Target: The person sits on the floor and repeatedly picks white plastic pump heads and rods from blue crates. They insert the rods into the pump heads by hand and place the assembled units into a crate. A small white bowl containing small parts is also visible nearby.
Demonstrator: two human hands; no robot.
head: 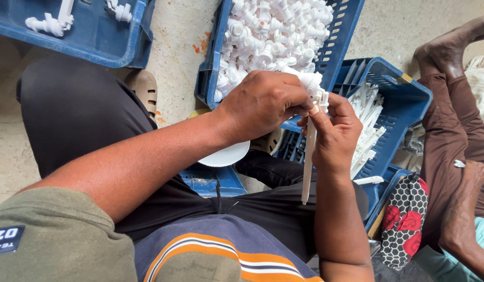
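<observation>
The left hand [263,102] and the right hand [336,130] meet above the person's lap, both working on one white plastic pump head [311,81]. The left hand's fingers are curled shut around the pump head from above, covering most of it, so only its ribbed top shows past the knuckles. The right hand's fingers are closed on the thin white dip tube [308,167], pinching it near its top just under the pump head; the tube hangs down from there, almost upright, its free end over the black trousers. Just beyond the hands a blue crate [210,68] is heaped with more white pump heads. To the right a second blue crate [409,99] holds a loose bundle of white tubes. A third blue crate [95,36] at the upper left holds only a few white parts. A white round lid [226,155] lies under the left wrist. Another person's leg [456,125] in brown cloth lies along the right edge, on the concrete floor [179,47].
</observation>
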